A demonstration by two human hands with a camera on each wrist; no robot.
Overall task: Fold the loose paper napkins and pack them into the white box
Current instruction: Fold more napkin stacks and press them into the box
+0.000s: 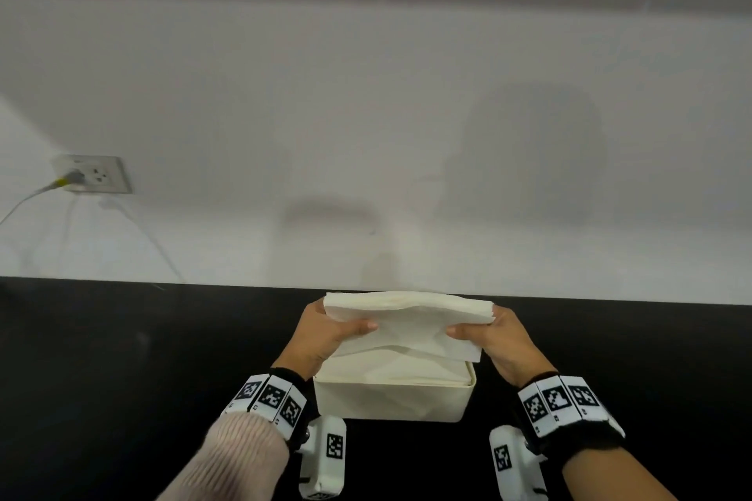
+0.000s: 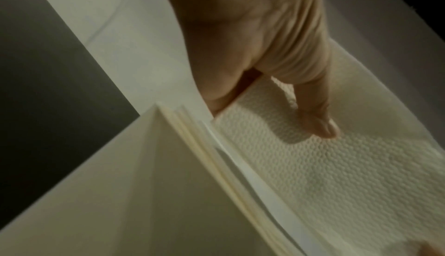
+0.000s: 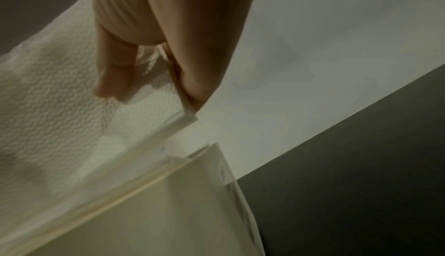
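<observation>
A folded stack of white embossed paper napkins [image 1: 407, 321] hangs tilted just above the white box [image 1: 390, 399], which stands on the black counter near its front. My left hand [image 1: 337, 331] pinches the stack's left end, thumb on top and fingers underneath. My right hand [image 1: 484, 331] pinches the right end the same way. In the left wrist view the thumb presses the napkins [image 2: 337, 174] above the box wall [image 2: 132, 193]. The right wrist view shows the napkins [image 3: 60, 117] pinched at a corner over the box [image 3: 180, 212]. More napkins lie inside the box.
The black counter [image 1: 122, 358] runs left and right of the box and meets a white wall [image 1: 366, 134] right behind it. A wall socket [image 1: 93, 173] with a plugged-in cable sits at the far left.
</observation>
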